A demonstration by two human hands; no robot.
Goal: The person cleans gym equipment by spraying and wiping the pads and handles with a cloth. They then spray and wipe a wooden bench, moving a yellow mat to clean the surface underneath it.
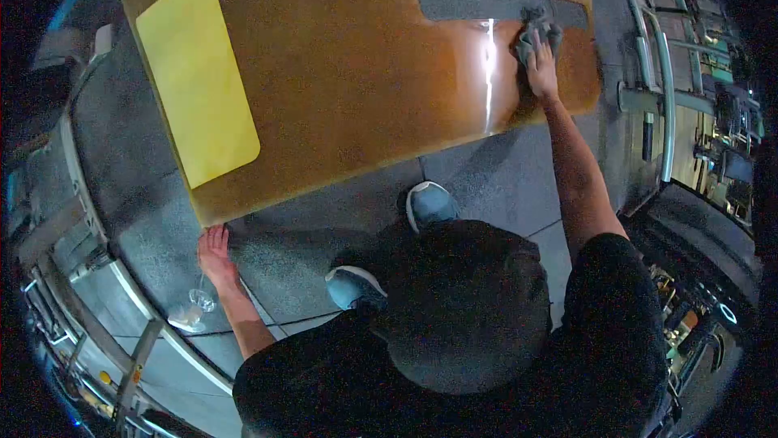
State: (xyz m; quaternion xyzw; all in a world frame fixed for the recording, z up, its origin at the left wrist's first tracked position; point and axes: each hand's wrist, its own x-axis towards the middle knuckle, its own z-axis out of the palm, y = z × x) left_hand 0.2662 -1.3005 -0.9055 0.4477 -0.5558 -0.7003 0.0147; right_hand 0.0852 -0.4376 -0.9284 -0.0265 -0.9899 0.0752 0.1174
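A large brown glossy panel [340,89] spans the upper part of the head view. My right hand [542,69] presses a crumpled grey cloth [547,35] onto it, at the lower edge of a long grey strip [470,3]. At the panel's lower left corner, my left hand [215,253] touches the edge with its fingers extended and close to the corner. A yellow rectangle with rounded corners [198,80] lies on the panel's left part. Bright light reflects off the surface left of the cloth.
Grey floor tiles [300,268] lie below the panel, with my two shoes [432,205] on them. A clear plastic item [188,316] is on the floor near my left forearm. Metal rails and frames [667,106] stand at the right, others [138,296] at the left.
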